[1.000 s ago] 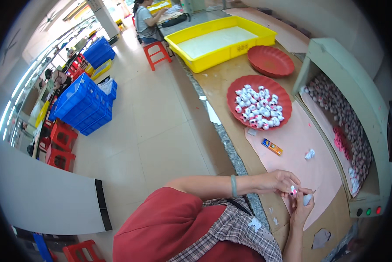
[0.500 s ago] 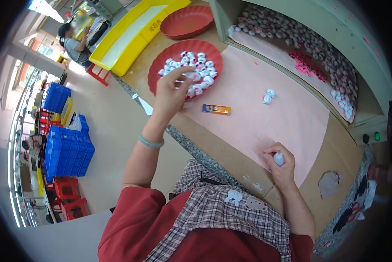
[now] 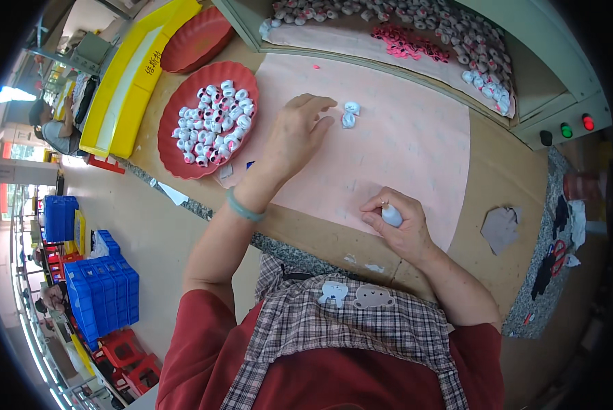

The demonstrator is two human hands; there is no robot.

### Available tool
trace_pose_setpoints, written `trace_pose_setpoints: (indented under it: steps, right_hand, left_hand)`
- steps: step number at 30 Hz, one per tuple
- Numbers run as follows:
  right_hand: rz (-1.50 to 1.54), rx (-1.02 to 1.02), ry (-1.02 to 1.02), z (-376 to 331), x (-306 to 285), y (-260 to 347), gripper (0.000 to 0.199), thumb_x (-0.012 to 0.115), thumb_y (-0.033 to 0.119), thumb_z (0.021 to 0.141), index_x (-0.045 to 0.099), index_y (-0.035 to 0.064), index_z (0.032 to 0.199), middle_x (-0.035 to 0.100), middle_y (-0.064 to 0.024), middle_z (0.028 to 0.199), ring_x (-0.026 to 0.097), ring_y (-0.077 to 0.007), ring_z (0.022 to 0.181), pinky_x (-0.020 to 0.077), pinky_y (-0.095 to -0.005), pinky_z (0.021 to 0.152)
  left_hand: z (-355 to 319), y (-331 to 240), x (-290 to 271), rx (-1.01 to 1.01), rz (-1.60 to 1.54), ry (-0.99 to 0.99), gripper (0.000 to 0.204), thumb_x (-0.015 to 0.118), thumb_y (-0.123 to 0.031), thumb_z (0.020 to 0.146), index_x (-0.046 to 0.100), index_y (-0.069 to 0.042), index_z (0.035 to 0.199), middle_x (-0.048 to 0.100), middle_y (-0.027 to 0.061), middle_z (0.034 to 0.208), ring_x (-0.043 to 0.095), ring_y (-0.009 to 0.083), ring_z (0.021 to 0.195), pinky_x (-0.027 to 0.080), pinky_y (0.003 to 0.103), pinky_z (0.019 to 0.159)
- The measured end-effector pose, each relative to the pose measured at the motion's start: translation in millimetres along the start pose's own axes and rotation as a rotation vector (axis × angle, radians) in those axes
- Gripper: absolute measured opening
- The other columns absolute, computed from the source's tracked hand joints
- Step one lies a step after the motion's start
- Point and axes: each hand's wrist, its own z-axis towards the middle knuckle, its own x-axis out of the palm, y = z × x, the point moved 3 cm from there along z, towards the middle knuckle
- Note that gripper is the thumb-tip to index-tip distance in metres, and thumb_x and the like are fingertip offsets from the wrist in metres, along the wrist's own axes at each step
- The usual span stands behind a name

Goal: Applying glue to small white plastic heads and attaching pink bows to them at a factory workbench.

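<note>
My left hand (image 3: 298, 135) is over the pink sheet, its thumb and fingers apart and nothing visible between them. Just beyond its fingertips, on the sheet, are small white pieces (image 3: 349, 115) with dark marks, close together. My right hand (image 3: 403, 224) is closed around a small pale-blue bottle (image 3: 391, 215), low over the near part of the sheet. Left of my left hand, a red fluted dish (image 3: 166, 147) holds many small white pieces with pink and dark parts (image 3: 214, 123). A blue corner of a small packet (image 3: 250, 164) shows beside my left wrist; the rest is hidden.
A green cabinet (image 3: 525, 133) at the back holds rows of small pieces and a pink pile (image 3: 409, 44). A second red dish (image 3: 197, 41) and a yellow tray (image 3: 125, 102) stand far left. Scissors (image 3: 558, 256) lie at the right edge. Another person (image 3: 60, 126) sits beyond.
My left hand has gone from above the red dish to the right, near the white pieces on the sheet, and its fingers have spread. My right hand keeps the bottle. The view has turned.
</note>
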Motion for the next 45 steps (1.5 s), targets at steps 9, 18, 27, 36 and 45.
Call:
trace_pose_setpoints:
  steps: [9, 18, 27, 36, 45]
  right_hand:
    - [-0.011, -0.036, -0.008, 0.4, -0.3, -3.6, 0.010, 0.067, 0.001, 0.077, 0.059, 0.0006, 0.084, 0.061, -0.0085, 0.079, 0.061, -0.0185, 0.073, 0.0471, -0.0274, 0.067]
    - [0.007, -0.062, -0.012, -2.2, 1.1, -3.3, 0.008, 0.067, 0.003, 0.078, 0.062, 0.0018, 0.085, 0.061, -0.0067, 0.077, 0.060, -0.0152, 0.070, 0.0463, -0.0260, 0.063]
    - [0.008, -0.057, 0.005, -1.4, -1.1, -5.0, 0.008, 0.066, 0.005, 0.079, 0.061, 0.0026, 0.085, 0.061, -0.0072, 0.078, 0.061, -0.0167, 0.072, 0.0476, -0.0274, 0.064]
    - [0.007, -0.060, 0.032, -0.7, 0.2, -6.1, 0.008, 0.066, 0.005, 0.079, 0.061, 0.0021, 0.084, 0.061, -0.0077, 0.079, 0.062, -0.0188, 0.074, 0.0477, -0.0286, 0.066]
    - [-0.023, -0.168, 0.034, 0.8, -1.4, -8.2, 0.010, 0.068, 0.005, 0.077, 0.060, 0.0026, 0.082, 0.061, -0.0078, 0.077, 0.060, -0.0219, 0.072, 0.0470, -0.0325, 0.065]
  left_hand:
    - [15.4, -5.3, 26.9, -0.068, -0.124, 0.056, 0.027, 0.066, -0.004, 0.075, 0.057, 0.001, 0.100, 0.060, 0.0120, 0.084, 0.059, 0.0196, 0.068, 0.048, 0.030, 0.061]
    - [14.1, -10.3, 34.0, -0.013, -0.127, 0.052, 0.029, 0.068, -0.001, 0.072, 0.058, 0.000, 0.099, 0.059, 0.0107, 0.081, 0.058, 0.0184, 0.067, 0.048, 0.028, 0.061]
    - [17.6, -19.5, 33.9, -0.021, -0.159, 0.149, 0.026, 0.068, -0.005, 0.071, 0.058, -0.002, 0.095, 0.059, 0.0118, 0.083, 0.060, 0.0255, 0.072, 0.050, 0.035, 0.064]
    - [127.3, -15.8, 58.6, 0.144, 0.152, -0.060, 0.033, 0.068, -0.021, 0.076, 0.056, -0.004, 0.102, 0.058, 0.0142, 0.095, 0.060, 0.0278, 0.082, 0.049, 0.037, 0.069]
    - [177.1, -6.2, 121.3, 0.049, 0.296, 0.004, 0.035, 0.066, -0.023, 0.077, 0.055, -0.004, 0.104, 0.057, 0.0204, 0.098, 0.060, 0.0373, 0.089, 0.049, 0.044, 0.076]
